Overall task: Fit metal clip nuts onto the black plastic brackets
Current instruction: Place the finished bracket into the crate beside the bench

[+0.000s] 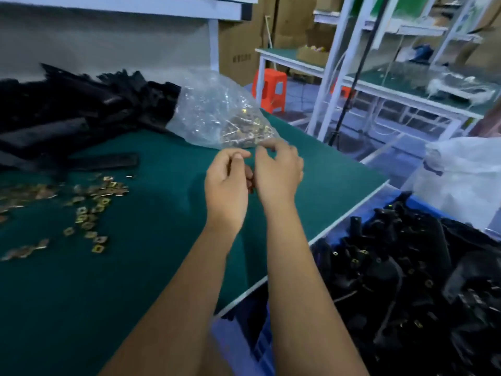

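My left hand [227, 183] and right hand [279, 173] are together over the green worktop [151, 267], fingers curled inward toward each other around something small and dark between them; I take it for a bracket, perhaps with a clip nut going on, but it is nearly all hidden behind my fingers, so I cannot tell what each hand grips. Just beyond my fingertips lies the clear bag of clip nuts [222, 115], its near edge close to my right hand. Loose clip nuts [92, 210] are scattered on the worktop well to my left, and the pile of black brackets [81, 104] sits behind them at the back. To my right, below the worktop edge, the blue bin [244, 346] holds brackets that seem already fitted (small brass glints show on several). The risk I see: a nut pushed on crooked could slip from my pinch and drop off the edge into that bin, mixing with finished parts. The picture is soft with motion, and the bracket pile runs out of view at the left.
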Motion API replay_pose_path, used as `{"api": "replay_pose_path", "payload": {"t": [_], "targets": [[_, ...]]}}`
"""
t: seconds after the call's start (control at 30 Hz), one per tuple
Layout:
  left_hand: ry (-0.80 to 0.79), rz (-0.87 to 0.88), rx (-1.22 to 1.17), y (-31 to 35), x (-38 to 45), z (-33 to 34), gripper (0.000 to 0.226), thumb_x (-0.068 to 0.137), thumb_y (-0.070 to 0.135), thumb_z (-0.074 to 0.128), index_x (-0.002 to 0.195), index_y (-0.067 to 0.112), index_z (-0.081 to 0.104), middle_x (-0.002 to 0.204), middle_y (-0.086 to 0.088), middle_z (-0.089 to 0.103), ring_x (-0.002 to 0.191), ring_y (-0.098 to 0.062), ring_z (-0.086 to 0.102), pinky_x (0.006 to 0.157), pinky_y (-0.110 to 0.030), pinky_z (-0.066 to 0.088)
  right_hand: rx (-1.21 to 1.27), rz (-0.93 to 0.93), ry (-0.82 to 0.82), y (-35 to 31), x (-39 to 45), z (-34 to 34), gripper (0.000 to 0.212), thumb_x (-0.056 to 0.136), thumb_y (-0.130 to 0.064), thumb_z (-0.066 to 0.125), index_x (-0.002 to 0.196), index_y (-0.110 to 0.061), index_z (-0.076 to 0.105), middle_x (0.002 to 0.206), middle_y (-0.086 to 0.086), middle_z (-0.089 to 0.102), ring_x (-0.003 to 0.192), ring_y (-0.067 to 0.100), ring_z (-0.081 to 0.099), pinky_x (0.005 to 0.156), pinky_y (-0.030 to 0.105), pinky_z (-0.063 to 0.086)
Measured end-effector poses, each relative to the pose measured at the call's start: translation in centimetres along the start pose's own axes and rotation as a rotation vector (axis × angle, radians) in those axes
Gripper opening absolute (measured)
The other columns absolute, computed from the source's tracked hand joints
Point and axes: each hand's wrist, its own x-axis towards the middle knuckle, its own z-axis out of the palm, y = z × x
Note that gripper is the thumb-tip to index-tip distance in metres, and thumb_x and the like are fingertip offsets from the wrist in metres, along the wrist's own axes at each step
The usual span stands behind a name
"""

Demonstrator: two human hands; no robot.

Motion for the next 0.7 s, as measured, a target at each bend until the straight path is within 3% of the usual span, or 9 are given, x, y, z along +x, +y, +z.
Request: {"api": "replay_pose_path", "payload": {"t": [0.13, 0.3, 0.4, 0.5, 0.6, 0.7], "targets": [[0.191, 0.092, 0.2, 0.9, 2.4, -9.4, 0.031, 0.101, 0.003, 0.04, 0.083, 0.02, 0.058, 0.062, 0.001, 0.054, 0.05, -0.004, 0.05, 0.051, -0.018, 0.042, 0.161, -0.052, -0.25, -4.1, -3.9, 7.6, 0.015, 0.09, -0.019, 0.053, 0.093, -0.019, 0.068, 0.101, 0.002, 0.069, 0.104, 0.027, 0.058, 0.098, 0.047, 0.043], [0.454, 0.079, 0.381, 1.7, 2.8, -20.4, 0.029, 0.104, 0.015, 0.042, 0.083, 0.027, 0.059, 0.069, 0.003, 0.057, 0.055, -0.002, 0.051, 0.054, -0.018, 0.042, 0.021, -0.265, -0.569, -6.5, -7.9, 16.0, 0.019, 0.093, -0.022, 0.053, 0.106, -0.021, 0.068, 0.11, 0.001, 0.064, 0.107, 0.025, 0.056, 0.098, 0.044, 0.044], [0.549, 0.036, 0.393, 1.9, 2.3, -24.9, 0.029, 0.106, 0.017, 0.041, 0.085, 0.026, 0.059, 0.068, 0.004, 0.057, 0.051, 0.001, 0.05, 0.049, -0.014, 0.041, -0.106, -0.39, -0.542, -6.0, -8.8, 19.4, 0.033, 0.095, -0.022, 0.054, 0.128, -0.018, 0.059, 0.13, 0.006, 0.053, 0.119, 0.027, 0.046, 0.103, 0.041, 0.039], [0.622, -0.059, 0.308, 2.0, 2.1, -27.1, 0.03, 0.105, 0.015, 0.041, 0.085, 0.023, 0.063, 0.068, 0.004, 0.057, 0.051, 0.001, 0.051, 0.046, -0.015, 0.044, -0.222, -0.457, -0.548, -5.3, -8.1, 21.1, 0.047, 0.097, -0.027, 0.052, 0.143, -0.022, 0.045, 0.153, 0.0, 0.034, 0.137, 0.026, 0.028, 0.109, 0.042, 0.026], [0.579, -0.11, 0.315, 1.7, 2.4, -27.4, 0.028, 0.103, 0.011, 0.042, 0.088, 0.016, 0.065, 0.07, 0.002, 0.058, 0.053, 0.001, 0.053, 0.051, -0.016, 0.047, -0.318, -0.451, -0.602, -4.6, -6.3, 21.8, 0.059, 0.098, -0.033, 0.049, 0.153, -0.029, 0.028, 0.164, -0.005, 0.014, 0.148, 0.024, 0.008, 0.117, 0.049, 0.01], [0.563, -0.153, 0.402, 1.3, 3.1, -27.2, 0.026, 0.102, 0.012, 0.043, 0.09, 0.018, 0.065, 0.069, 0.005, 0.06, 0.056, -0.002, 0.054, 0.054, -0.021, 0.048, -0.323, -0.398, -0.646, -4.3, -5.4, 22.1, 0.058, 0.1, -0.038, 0.045, 0.154, -0.026, 0.026, 0.16, 0.0, 0.026, 0.147, 0.025, 0.013, 0.115, 0.05, 0.011]]}}
